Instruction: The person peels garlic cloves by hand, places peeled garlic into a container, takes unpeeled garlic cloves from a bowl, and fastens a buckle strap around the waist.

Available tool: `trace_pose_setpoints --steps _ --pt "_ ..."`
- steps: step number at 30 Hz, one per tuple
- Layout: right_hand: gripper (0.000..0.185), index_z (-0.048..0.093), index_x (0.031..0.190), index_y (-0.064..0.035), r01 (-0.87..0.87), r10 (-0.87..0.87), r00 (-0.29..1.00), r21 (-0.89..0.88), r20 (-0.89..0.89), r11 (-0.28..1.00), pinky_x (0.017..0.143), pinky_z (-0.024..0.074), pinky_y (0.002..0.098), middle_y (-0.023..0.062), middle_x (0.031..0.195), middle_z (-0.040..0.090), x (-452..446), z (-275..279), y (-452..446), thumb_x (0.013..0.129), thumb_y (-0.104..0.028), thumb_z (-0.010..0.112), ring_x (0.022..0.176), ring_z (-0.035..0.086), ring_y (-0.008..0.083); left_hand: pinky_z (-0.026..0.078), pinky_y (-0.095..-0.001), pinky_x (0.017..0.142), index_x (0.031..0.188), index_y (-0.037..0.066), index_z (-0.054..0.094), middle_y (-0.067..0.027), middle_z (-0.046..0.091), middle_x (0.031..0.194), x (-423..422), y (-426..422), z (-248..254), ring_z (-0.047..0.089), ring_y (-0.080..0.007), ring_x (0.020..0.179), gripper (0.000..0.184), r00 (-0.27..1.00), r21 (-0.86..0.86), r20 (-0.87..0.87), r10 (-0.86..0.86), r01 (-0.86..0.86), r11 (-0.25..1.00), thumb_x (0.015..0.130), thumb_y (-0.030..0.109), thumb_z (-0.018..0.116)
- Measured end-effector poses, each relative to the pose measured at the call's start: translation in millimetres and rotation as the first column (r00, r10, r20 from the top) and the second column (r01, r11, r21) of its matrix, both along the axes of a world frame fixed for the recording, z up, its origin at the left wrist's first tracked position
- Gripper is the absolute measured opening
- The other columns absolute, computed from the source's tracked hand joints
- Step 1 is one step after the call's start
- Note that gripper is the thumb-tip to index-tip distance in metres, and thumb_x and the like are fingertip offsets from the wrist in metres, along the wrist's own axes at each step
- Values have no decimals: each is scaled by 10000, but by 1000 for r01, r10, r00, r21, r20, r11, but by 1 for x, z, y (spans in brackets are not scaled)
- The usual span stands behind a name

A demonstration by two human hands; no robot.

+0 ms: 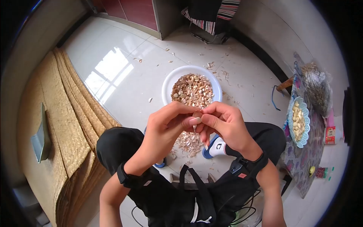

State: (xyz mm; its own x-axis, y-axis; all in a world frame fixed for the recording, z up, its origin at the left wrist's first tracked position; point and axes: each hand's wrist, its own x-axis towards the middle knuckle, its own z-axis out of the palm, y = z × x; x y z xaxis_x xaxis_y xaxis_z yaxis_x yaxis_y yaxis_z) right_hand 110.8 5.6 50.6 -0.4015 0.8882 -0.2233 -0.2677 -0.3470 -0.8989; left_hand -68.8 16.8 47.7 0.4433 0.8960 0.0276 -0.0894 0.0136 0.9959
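Observation:
Both hands meet above a white basin (165, 89) holding a heap of unpeeled garlic cloves (193, 90). Between the fingertips is a garlic clove (197, 114), mostly covered by fingers, with a bit of loose skin hanging below. My left hand (170, 120) pinches it from the left, thumb and index finger closed. From the right, my right hand (223, 120) has its thumb and index finger pinched at the clove's edge. Beneath the hands, a pile of papery garlic skins (189, 143) lies on the floor between my feet.
On the right, a patterned low table (302, 166) bears a light-blue scalloped dish (305, 132) of peeled cloves (298, 121) and a plastic bag (317, 89). At left are stacked woven mats (72, 140) with a dustpan-like tray (42, 136). Skins litter the tiled floor (128, 41).

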Motion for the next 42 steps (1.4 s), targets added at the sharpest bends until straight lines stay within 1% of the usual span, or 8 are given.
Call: trace_pose_setpoints --steps 7,10,12,18,20,25,34,42 --pt "140 502 927 36 40 -40 999 7 -19 999 525 494 259 114 769 582 6 -3 -19 893 -90 454 628 588 145 471 -242 715 991 -26 561 -66 595 878 7 -12 -6 571 -108 793 178 995 -226 103 -1 24 974 848 78 537" --pt "133 508 933 33 60 -73 993 137 96 989 530 486 252 96 761 578 19 -5 -31 890 -83 459 612 573 122 465 -234 720 1009 -28 550 -68 599 892 18 -21 -4 568 -101 788 185 998 -131 12 -62 62 989 856 73 525" --pt "131 509 937 34 45 -54 996 134 70 990 531 484 248 90 760 577 28 -2 -38 886 -76 462 607 567 114 478 -252 709 1027 -30 542 -77 597 891 22 -25 -1 573 -115 777 193 995 -197 62 -84 94 976 854 55 521" --pt "133 501 951 38 57 -59 998 74 20 996 523 481 243 87 750 580 35 -10 -47 875 -63 460 611 567 111 496 -270 706 1055 -50 525 -102 595 904 29 -29 -16 587 -145 787 216 974 -240 218 -66 119 963 847 5 507" --pt "133 497 952 38 63 -63 998 39 4 997 517 480 242 90 746 581 37 -16 -44 876 -65 459 611 568 112 504 -274 674 1058 -65 515 -117 599 872 31 -24 -24 597 -157 745 219 985 -145 119 -122 139 980 846 -21 494" --pt "130 489 943 36 30 -30 1000 -18 -2 999 490 473 232 90 739 582 40 -17 -40 878 -73 457 585 563 107 516 -296 564 945 -74 538 -163 592 877 35 -21 -30 610 -216 676 150 977 -206 194 -93 133 970 795 -69 534" --pt "120 489 916 33 24 -24 1000 -40 -8 999 450 475 228 88 714 581 44 -15 -37 874 -79 470 546 558 100 496 -267 537 891 -67 515 -130 583 785 41 -15 -37 595 -167 655 71 965 -221 235 -118 171 960 824 -43 509" --pt "126 485 852 18 20 -18 990 -14 140 1000 472 430 197 65 690 577 45 -20 -44 877 -106 474 551 543 76 473 -254 492 868 -51 509 -144 566 806 48 -26 -44 582 -178 610 104 992 -155 115 -49 67 986 788 -115 497"
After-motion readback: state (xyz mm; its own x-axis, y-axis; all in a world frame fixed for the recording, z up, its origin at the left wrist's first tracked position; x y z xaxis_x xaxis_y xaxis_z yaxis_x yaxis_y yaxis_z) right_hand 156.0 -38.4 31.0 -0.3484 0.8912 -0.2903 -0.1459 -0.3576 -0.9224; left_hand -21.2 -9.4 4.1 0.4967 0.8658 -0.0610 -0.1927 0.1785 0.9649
